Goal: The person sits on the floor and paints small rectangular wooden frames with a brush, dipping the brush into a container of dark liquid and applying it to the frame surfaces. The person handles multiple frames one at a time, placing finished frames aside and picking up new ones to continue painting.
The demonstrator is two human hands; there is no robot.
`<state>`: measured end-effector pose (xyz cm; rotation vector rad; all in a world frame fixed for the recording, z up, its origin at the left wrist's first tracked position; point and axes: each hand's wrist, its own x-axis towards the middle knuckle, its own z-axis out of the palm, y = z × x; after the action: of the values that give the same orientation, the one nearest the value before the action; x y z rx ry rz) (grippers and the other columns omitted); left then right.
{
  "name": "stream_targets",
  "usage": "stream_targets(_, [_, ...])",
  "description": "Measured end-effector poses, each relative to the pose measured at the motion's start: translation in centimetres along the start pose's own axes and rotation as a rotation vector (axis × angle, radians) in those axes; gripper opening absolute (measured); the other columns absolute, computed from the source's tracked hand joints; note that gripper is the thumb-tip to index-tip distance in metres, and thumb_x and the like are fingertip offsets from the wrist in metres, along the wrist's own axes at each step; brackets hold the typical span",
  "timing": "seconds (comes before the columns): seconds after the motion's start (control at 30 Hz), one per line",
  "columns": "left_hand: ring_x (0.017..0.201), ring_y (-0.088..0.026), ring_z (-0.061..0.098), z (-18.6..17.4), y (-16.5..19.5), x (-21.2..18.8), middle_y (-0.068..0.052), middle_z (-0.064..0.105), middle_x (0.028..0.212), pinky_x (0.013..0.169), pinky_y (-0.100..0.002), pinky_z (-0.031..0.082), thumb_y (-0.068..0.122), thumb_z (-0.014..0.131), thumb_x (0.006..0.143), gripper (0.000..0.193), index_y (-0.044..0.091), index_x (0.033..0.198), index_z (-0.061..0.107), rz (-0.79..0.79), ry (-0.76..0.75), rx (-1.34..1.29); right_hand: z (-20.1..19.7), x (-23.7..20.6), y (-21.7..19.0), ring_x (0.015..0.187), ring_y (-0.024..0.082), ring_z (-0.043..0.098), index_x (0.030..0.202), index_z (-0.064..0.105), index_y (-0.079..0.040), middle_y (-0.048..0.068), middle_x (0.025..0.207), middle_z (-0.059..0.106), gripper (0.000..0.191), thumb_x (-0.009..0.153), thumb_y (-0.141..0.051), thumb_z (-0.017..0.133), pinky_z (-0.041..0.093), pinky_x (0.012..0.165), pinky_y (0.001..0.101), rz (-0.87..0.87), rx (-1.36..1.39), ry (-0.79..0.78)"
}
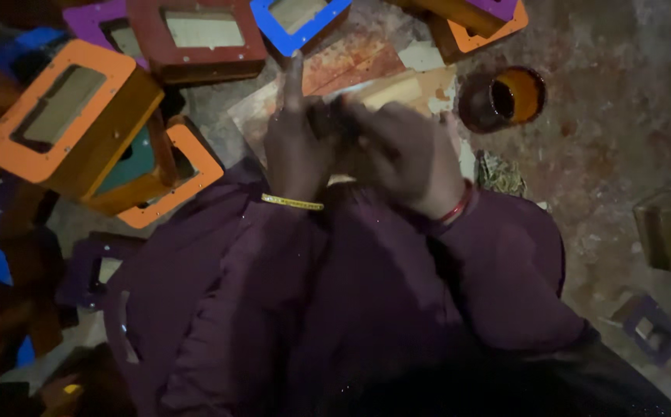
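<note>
Left hand (295, 150), right hand (405, 158) — touching, above wooden board (397, 86), orange-framed box (69, 123) nearby

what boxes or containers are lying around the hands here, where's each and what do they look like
Orange-framed box: left, tilted, brown sides, window in top.
Second orange-framed box: beneath it, teal inside.
Red-framed box: top centre, pale window.
Blue-framed box: top, tilted.
Purple-framed box: top left, partly hidden.
Round tin: right of the right hand, dark outside, orange inside.
Left hand: meets the right, forefinger raised.
</note>
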<state>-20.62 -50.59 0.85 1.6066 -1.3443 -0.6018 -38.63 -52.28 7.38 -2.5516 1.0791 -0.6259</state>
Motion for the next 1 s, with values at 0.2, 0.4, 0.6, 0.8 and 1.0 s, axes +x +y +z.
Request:
stream_targets(0.2, [0.061, -0.017, 0.063, -0.8, 0.4, -0.3, -0.002, 0.063, 0.070, 0.062, -0.034, 0.052, 0.004, 0.082, 0.076, 0.113, 0.006, 0.165, 0.014, -0.020, -0.054, 0.003, 1.2, -0.8, 7.1, 0.077, 0.036, 0.066, 0.124, 0.078, -0.009, 0.017, 0.095, 0.071, 0.033, 0.093, -0.010, 0.067, 0.052, 0.068, 0.0468, 0.332, -0.218, 0.047])
stream_targets(0.4, [0.069, -0.018, 0.066, -0.2, 0.5, -0.7, -0.001, 0.069, 0.080, 0.067, -0.033, 0.055, 0.010, 0.089, 0.071, 0.120, 0.005, 0.164, 0.013, 0.127, -0.017, -0.023, -0.1, -1.1, 6.9, 0.097, 0.038, 0.068, 0.130, 0.070, -0.006, 0.018, 0.110, 0.070, 0.032, 0.098, -0.005, 0.068, 0.054, 0.087, 0.0446, 0.128, -0.050, 0.277])
stream_targets(0.6, [0.077, -0.022, 0.069, 0.2, 0.2, -1.0, -0.005, 0.071, 0.087, 0.073, -0.034, 0.057, 0.001, 0.079, 0.078, 0.111, 0.007, 0.167, 0.012, 0.151, -0.008, 0.003, 2.8, -1.1, 2.5, 0.073, 0.032, 0.065, 0.124, 0.077, -0.016, 0.012, 0.086, 0.068, 0.032, 0.092, -0.016, 0.073, 0.042, 0.086, 0.0577, 0.218, -0.163, 0.119])
stream_targets(0.8, [0.073, -0.021, 0.067, 0.2, 0.0, -1.1, -0.004, 0.069, 0.080, 0.067, -0.034, 0.057, 0.002, 0.083, 0.070, 0.120, 0.008, 0.165, 0.010, 0.087, -0.081, 0.076, 1.0, -1.0, 11.0, 0.091, 0.036, 0.068, 0.130, 0.072, -0.008, 0.018, 0.106, 0.070, 0.036, 0.095, -0.010, 0.065, 0.054, 0.083, 0.0445, 0.321, -0.107, 0.126])
stream_targets(1.0, [0.076, -0.017, 0.071, 0.6, -1.0, -1.1, 0.000, 0.074, 0.087, 0.067, -0.030, 0.058, 0.006, 0.085, 0.080, 0.116, 0.012, 0.168, 0.010, 0.102, 0.004, 0.068, 4.7, -3.1, 1.2, 0.090, 0.031, 0.069, 0.133, 0.070, -0.010, 0.013, 0.099, 0.071, 0.040, 0.094, -0.008, 0.062, 0.051, 0.089, 0.0484, 0.198, -0.064, 0.139])
